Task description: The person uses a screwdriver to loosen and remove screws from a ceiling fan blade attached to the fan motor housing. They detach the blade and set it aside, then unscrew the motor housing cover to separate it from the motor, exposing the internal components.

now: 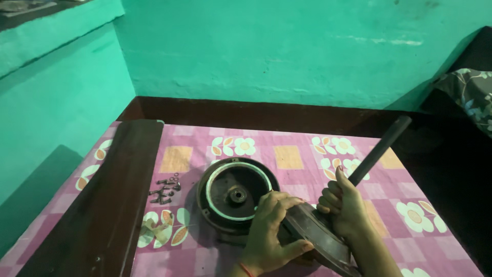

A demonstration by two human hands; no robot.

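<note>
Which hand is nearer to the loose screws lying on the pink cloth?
Left. The left hand rests beside the round motor housing, right of the screws; the right hand grips the dark rod farther right.

Single view, head-worn camera. It looks forward and steeply down from the person's own position, over the desk (287, 154) toward a green wall (287, 46) at the far side. The hands (307, 225) sit close under the lens, at the bottom edge, forearms cut by the frame. The desk's near edge is out of frame. No second view, so nothing is shared.
</note>
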